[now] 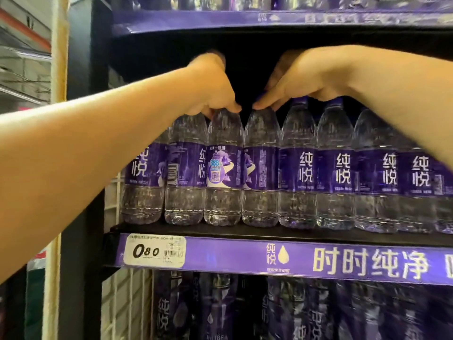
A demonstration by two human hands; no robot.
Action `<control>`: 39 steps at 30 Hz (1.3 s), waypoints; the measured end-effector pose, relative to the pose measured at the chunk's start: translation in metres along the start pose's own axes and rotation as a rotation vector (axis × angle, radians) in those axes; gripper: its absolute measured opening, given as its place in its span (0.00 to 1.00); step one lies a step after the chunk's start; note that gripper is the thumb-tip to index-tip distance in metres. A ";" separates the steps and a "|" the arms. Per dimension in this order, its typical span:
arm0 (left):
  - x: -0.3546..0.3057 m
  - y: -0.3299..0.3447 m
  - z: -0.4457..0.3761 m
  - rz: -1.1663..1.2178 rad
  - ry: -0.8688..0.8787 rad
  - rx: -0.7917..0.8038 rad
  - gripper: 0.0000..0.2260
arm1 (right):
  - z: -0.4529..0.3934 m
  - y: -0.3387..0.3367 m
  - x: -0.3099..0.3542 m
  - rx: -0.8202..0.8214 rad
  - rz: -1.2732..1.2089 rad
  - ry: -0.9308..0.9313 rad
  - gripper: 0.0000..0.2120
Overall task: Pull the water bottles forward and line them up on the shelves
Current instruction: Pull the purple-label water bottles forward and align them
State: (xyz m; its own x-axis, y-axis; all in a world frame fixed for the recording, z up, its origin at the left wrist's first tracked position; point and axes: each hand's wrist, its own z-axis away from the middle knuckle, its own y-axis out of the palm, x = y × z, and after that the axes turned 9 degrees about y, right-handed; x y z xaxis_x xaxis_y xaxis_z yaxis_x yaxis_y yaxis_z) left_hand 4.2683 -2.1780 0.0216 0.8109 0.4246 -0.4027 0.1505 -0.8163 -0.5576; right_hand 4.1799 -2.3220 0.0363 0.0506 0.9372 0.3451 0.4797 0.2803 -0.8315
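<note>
left hand [210,87] grips clear purple-labelled plastic bottle [223,168] top | right hand [306,77] pinches its right-hand neighbour [261,168] | risk: jerky pull topples row off black shelf [196,229]

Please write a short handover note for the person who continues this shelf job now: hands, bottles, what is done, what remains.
Left hand: grips the top of the third bottle from the left.
Right hand: grips the top of the fourth bottle.
Done: the front row stands upright along the middle shelf edge.
Left: these two labels face sideways, so turn them frontward. The lower shelf bottles are blurred, so check them.
</note>
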 end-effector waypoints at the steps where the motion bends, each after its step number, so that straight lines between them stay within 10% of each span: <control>1: 0.002 0.001 -0.003 -0.007 0.006 -0.009 0.27 | -0.004 0.000 -0.002 0.002 -0.023 0.004 0.10; 15: -0.008 -0.002 0.003 -0.328 0.095 0.016 0.30 | -0.010 0.000 -0.001 -0.061 0.031 0.003 0.16; 25: -0.007 -0.007 -0.002 -0.055 0.018 0.107 0.31 | -0.014 0.004 -0.007 -0.169 -0.034 -0.020 0.16; 31: -0.008 0.005 -0.003 -0.461 0.118 -0.024 0.26 | -0.009 -0.003 -0.007 -0.020 -0.014 -0.017 0.18; 39: -0.007 -0.002 -0.006 -0.061 -0.010 0.164 0.31 | -0.014 0.009 -0.006 -0.293 0.095 -0.097 0.13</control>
State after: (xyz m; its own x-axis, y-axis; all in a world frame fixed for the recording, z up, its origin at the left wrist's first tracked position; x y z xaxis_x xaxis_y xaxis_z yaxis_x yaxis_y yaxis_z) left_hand 4.2655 -2.1817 0.0298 0.7972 0.4761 -0.3713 0.1044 -0.7144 -0.6920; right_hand 4.1962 -2.3281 0.0324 0.0304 0.9756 0.2172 0.7091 0.1321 -0.6926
